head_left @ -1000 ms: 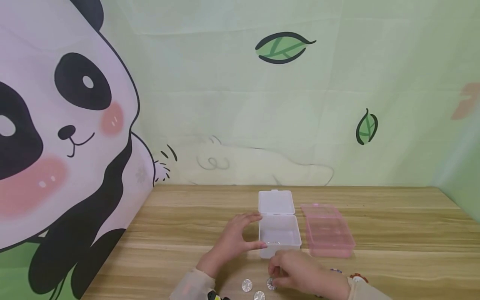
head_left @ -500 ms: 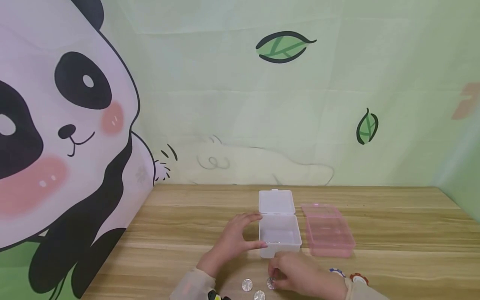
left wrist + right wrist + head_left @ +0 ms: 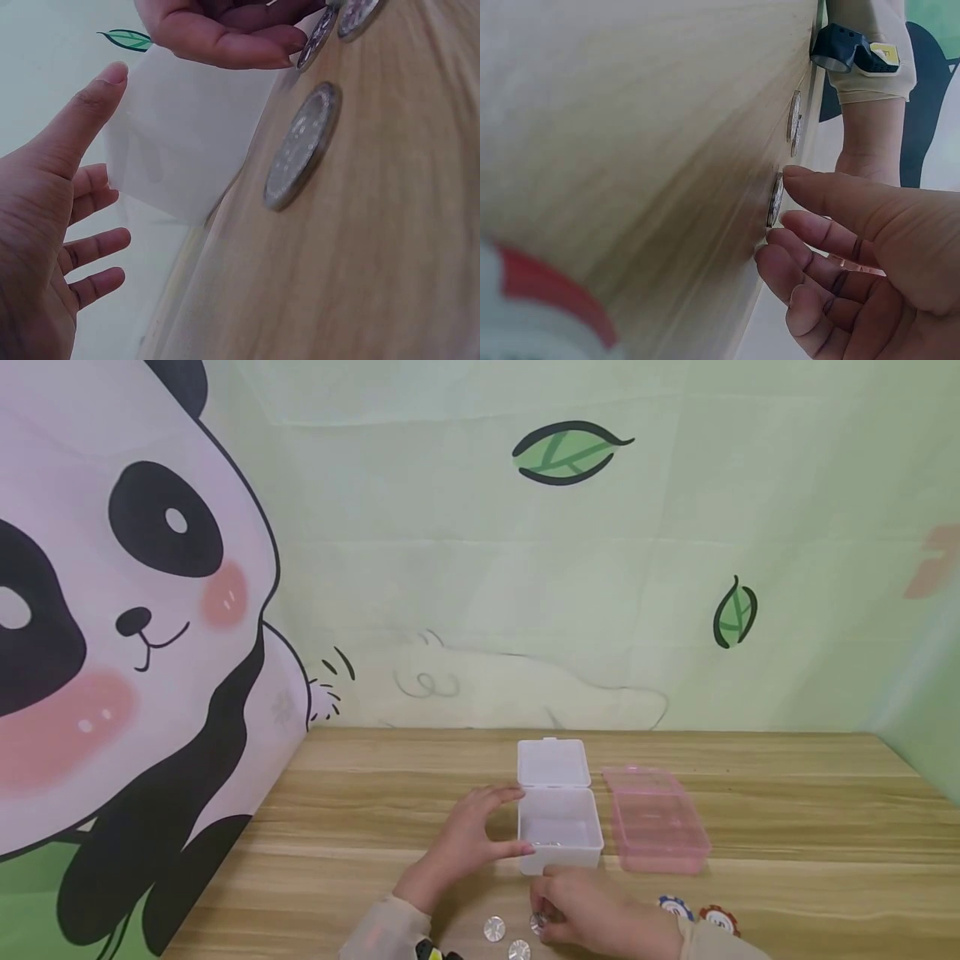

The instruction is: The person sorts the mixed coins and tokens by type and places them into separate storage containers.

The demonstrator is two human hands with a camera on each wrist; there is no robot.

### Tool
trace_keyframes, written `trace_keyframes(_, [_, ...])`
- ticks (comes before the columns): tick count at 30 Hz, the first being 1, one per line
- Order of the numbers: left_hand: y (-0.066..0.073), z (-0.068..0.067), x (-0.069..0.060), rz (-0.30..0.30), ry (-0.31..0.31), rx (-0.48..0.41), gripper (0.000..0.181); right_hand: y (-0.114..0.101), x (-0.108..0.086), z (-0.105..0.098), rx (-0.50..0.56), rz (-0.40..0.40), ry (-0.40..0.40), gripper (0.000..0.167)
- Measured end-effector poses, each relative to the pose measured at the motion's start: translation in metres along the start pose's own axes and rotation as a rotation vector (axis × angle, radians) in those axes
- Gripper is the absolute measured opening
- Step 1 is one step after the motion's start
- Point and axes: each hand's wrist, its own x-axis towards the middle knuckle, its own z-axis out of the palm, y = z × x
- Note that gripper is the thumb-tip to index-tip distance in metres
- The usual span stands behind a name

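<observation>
In the head view my left hand [image 3: 468,837] spans the left side of an open white plastic box [image 3: 559,860]. Its thumb lies at the front rim and its fingertips at the back left corner; the left wrist view shows the fingers nearly straight. My right hand [image 3: 588,906] pinches a silver coin [image 3: 537,924] at table level in front of the box. In the right wrist view its thumb and index finger meet the edge of that coin [image 3: 775,199]. Two more silver coins, one left [image 3: 494,929] and one nearer [image 3: 519,951], lie flat beside it. Small shiny pieces [image 3: 545,844] show inside the box.
A pink translucent box [image 3: 660,835] with its lid open stands right of the white one. A blue-and-white poker chip [image 3: 676,907] and a red-and-white poker chip [image 3: 720,919] lie by the right sleeve. A panda-printed cloth [image 3: 465,568] hangs behind the wooden table [image 3: 810,827].
My right hand has slid slightly left with the coin under its fingertips. Both poker chips show more as the right sleeve shifts left. The left hand and the boxes stay put.
</observation>
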Motion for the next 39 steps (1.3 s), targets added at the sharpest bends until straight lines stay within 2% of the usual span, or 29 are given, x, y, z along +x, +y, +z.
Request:
trace_keyframes(6, [0.0011, -0.0012, -0.0001, -0.007, -0.007, -0.004, 0.067, -0.0006, 0.0014, 0.0003, 0.012, 0.023, -0.009, 0.020])
trace_keyframes(20, [-0.0008, -0.0001, 0.0005, -0.017, -0.023, 0.005, 0.067, -0.0022, 0.0020, 0.0013, -0.007, 0.011, 0.003, 0.019])
trace_keyframes(27, [-0.0002, -0.0002, 0.0007, -0.018, -0.024, -0.012, 0.067, -0.0027, 0.0050, 0.0021, -0.054, 0.001, 0.001, 0.021])
trace_keyframes(39, [-0.0021, 0.0004, -0.0002, -0.007, -0.017, 0.000, 0.066, -0.0028, 0.0044, 0.0000, 0.001, 0.026, -0.019, 0.022])
